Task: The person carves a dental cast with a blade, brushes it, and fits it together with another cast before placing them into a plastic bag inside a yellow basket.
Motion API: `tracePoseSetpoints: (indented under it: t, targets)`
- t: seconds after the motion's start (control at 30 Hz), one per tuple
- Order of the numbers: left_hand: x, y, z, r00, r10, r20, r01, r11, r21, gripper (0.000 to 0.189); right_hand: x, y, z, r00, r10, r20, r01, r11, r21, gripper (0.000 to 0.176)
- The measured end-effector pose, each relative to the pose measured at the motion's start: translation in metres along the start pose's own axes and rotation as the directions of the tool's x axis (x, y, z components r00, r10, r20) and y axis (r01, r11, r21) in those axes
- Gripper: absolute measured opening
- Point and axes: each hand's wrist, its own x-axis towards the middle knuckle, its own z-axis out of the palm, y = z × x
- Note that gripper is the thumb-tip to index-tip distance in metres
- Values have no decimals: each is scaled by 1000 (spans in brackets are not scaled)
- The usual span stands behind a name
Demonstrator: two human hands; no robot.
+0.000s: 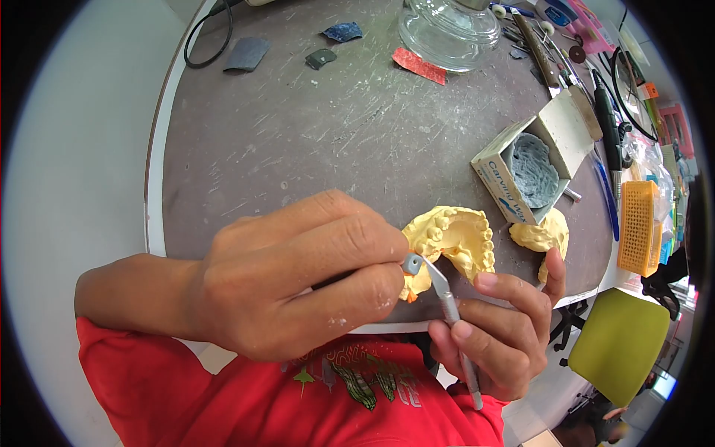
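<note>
My left hand (313, 268) pinches a small blue-grey wax piece (412, 263) with a dark hole in it between its fingertips. In my right hand (495, 331) is a silver craft knife (450, 307), its blade pointing up and left and its tip at or very close to the wax piece. Just beyond the fingers lies a pale yellow dental cast (439, 227) with teeth along its arch. Part of the cast is hidden behind my left fingers. A small orange spot shows on its lower end.
An open carving wax box (510, 175) holds grey-blue material, beside a second yellow cast (550, 232). Behind are a glass jar (450, 37), a red strip (419, 65) and abrasive scraps. Tools, a yellow basket (637, 231) and a green chair (620, 343) are at right.
</note>
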Motion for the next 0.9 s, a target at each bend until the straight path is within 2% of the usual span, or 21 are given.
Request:
tracePoseSetpoints:
  t: [0.03, 0.1, 0.13, 0.27, 0.3, 0.37, 0.4, 0.43, 0.5, 0.53, 0.67, 0.73, 0.77, 0.83, 0.87, 0.9]
  targets:
    - [0, 0, 0, 1000, 2, -3, -2, 1000, -3, 19, 0, 2, -1, 1000, 0, 0, 0, 1000, 0, 26]
    - [-2, -1, 0, 1000, 7, -5, -7, 1000, -5, 19, -2, 10, -3, 992, -10, -124, 26, 992, 125, 31]
    - [-3, -1, -1, 1000, 7, 5, -7, 999, -36, 28, -6, 13, -4, 983, 28, -184, 6, 984, 181, 30]
    - [11, -5, -14, 996, -3, 95, 13, 994, -105, 51, 4, 29, -21, 962, 105, -253, -74, 989, 129, 22]
    - [18, -8, -16, 995, 5, 101, 6, 994, -106, 51, 7, 33, -21, 959, 109, -261, -77, 989, 126, 22]
    - [31, -12, -18, 962, -16, 272, 45, 994, -98, 54, 14, 40, -18, 919, 192, -345, -133, 973, 189, 23]
    - [33, -10, -14, 957, -72, 282, 139, 964, -226, 56, 14, 44, -18, 913, 183, -365, -113, 973, 204, 24]
    - [33, -10, -10, 956, -70, 286, 137, 965, -223, 56, 16, 44, -17, 911, 184, -370, -113, 972, 205, 24]
    - [33, -11, -7, 934, 45, 354, 60, 959, -278, 61, 20, 43, -16, 923, 160, -349, -126, 985, 118, 21]
    - [34, -10, -10, 912, 14, 410, 89, 969, -230, 58, 21, 43, -16, 923, 174, -342, -140, 983, 122, 19]
    - [33, -4, -15, 901, -19, 433, 97, 983, -158, 59, 16, 44, -22, 923, 203, -327, -177, 978, 107, 17]
    - [30, 5, -19, 902, -221, 371, 277, 955, -106, 57, 9, 43, -33, 942, 190, -275, -202, 979, -16, 25]
    - [27, 4, -20, 900, -225, 372, 281, 954, -103, 57, 6, 43, -38, 942, 191, -275, -202, 979, -11, 25]
    - [20, 3, -23, 915, -252, 314, 247, 967, 56, 52, 0, 41, -44, 910, 184, -370, -198, 980, 1, 33]
    - [18, 7, -24, 912, -290, 289, 279, 957, 82, 44, -3, 41, -43, 898, 161, -410, -162, 986, 34, 39]
    - [18, 7, -23, 912, -292, 289, 280, 956, 82, 44, -5, 38, -40, 899, 162, -408, -162, 986, 35, 39]
